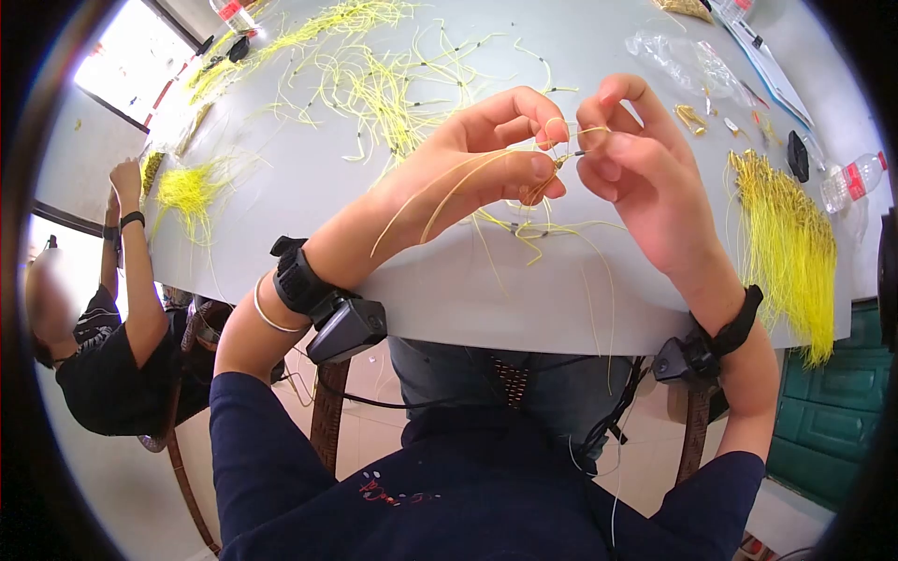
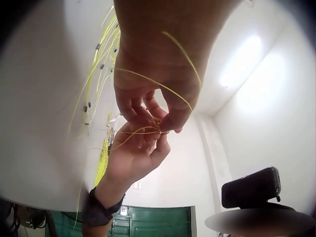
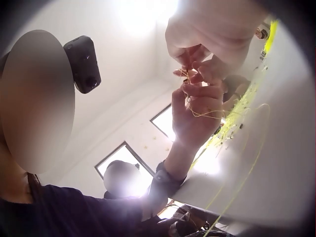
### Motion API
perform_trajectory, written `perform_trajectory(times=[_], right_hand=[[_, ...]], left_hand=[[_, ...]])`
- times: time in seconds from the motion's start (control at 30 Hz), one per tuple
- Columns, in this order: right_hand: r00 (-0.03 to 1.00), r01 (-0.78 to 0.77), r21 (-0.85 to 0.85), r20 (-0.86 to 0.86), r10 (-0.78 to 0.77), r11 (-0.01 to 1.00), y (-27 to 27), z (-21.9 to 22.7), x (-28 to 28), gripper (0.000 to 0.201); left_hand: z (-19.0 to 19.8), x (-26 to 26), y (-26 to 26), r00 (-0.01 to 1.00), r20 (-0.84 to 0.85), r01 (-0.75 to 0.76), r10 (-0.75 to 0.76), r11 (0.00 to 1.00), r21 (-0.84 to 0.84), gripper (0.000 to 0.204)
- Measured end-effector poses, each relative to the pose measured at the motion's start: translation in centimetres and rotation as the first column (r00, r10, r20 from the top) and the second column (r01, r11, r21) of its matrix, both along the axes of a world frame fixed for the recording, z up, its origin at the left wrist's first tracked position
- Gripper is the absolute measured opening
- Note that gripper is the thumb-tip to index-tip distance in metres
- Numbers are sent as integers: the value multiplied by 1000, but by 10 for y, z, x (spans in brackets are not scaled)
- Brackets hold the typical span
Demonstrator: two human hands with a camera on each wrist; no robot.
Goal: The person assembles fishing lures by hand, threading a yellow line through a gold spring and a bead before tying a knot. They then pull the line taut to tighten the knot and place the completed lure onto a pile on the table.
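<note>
In the head view my left hand (image 1: 468, 173) and right hand (image 1: 650, 164) meet above the near part of the table. Between thumb and fingertips the left hand pinches thin yellow line around a small gold-coloured piece (image 1: 558, 163). My right thumb and fingers pinch the line close beside it, near a short dark sleeve (image 1: 580, 152). Loose strands trail back across the left thumb and wrist; one yellow strand (image 2: 153, 80) shows in the left wrist view. Fingers partly hide the gold piece. In the right wrist view the fingertips of both hands nearly touch.
Loose yellow lines with dark sleeves (image 1: 383, 93) spread over the grey table (image 1: 449, 299). To the right lies a thick bundle of yellow lines (image 1: 790, 262), beside a bottle (image 1: 853, 182). Plastic bags (image 1: 687, 61) lie behind. Another person (image 1: 112, 355) sits at the left.
</note>
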State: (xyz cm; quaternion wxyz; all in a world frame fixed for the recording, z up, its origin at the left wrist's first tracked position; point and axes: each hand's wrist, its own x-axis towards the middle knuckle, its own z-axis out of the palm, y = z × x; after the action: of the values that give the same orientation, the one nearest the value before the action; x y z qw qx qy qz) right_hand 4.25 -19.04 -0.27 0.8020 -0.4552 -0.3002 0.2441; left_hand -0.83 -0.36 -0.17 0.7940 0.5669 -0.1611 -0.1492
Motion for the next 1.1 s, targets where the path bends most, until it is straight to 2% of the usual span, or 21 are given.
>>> perform_trajectory(times=[0.07, 0.2, 0.27, 0.3, 0.33, 0.4, 0.47, 0.53, 0.57, 0.63, 0.7, 0.77, 0.87, 0.9, 0.97, 1.1], right_hand=[[982, -174, 133, -53, 183, 976, -4, 0, 8, 29], [974, -205, 233, -49, 222, 951, -11, 8, 13, 32], [974, -186, 382, -52, 222, 905, -15, 15, 18, 30], [964, -206, 444, -59, 258, 872, -19, 18, 21, 23], [964, -207, 443, -59, 259, 872, -22, 21, 22, 23], [993, -89, 437, -34, 115, 895, -27, 25, 23, 12], [989, -129, 440, -12, 149, 888, -26, 24, 24, 11], [992, -40, 395, -94, 84, 918, -21, 24, 19, 11], [992, -37, 396, -95, 81, 917, -20, 23, 18, 11], [997, 15, 359, -71, 11, 933, -19, 22, 18, 11], [999, 2, 357, -49, 16, 934, -22, 20, 21, 12], [999, -12, 354, -27, 24, 935, -23, 19, 23, 12], [998, -48, 361, -8, 55, 931, -24, 19, 24, 11], [999, -44, 345, 3, 46, 938, -24, 19, 24, 11], [999, -40, 329, 16, 37, 944, -25, 19, 25, 11], [999, -3, 308, 47, -12, 951, -21, 18, 23, 13]], left_hand=[[-1, 0, 1, 1000, 6, -7, 7, 1000, -18, 16], [0, 1, 2, 999, 38, -17, 17, 1000, 1, 17], [2, 1, 2, 990, 124, -93, 70, 978, 187, 20], [1, 2, 3, 990, 123, -94, 72, 978, 186, 20], [1, 3, 3, 989, 138, -86, 58, 976, 202, 21], [0, 3, 3, 987, 155, -79, 46, 973, 218, 23], [1, 3, 2, 988, 151, -57, 18, 965, 257, 26], [0, 4, 0, 985, 172, -45, -9, 949, 312, 28], [-1, 4, 0, 981, 192, -38, -36, 930, 366, 31], [2, 3, -1, 987, 156, -12, -49, 929, 370, 32], [1, 2, -1, 991, 117, 12, -60, 928, 373, 34], [-2, 2, -3, 984, 175, -33, -24, 948, 317, 35], [-4, 3, -3, 977, 214, -58, -18, 938, 342, 34], [-1, 2, -2, 977, 214, -58, -18, 938, 342, 34], [5, 0, -2, 992, 108, 22, -66, 932, 363, 34], [-1, 0, -4, 986, 156, 0, -58, 937, 348, 34]])
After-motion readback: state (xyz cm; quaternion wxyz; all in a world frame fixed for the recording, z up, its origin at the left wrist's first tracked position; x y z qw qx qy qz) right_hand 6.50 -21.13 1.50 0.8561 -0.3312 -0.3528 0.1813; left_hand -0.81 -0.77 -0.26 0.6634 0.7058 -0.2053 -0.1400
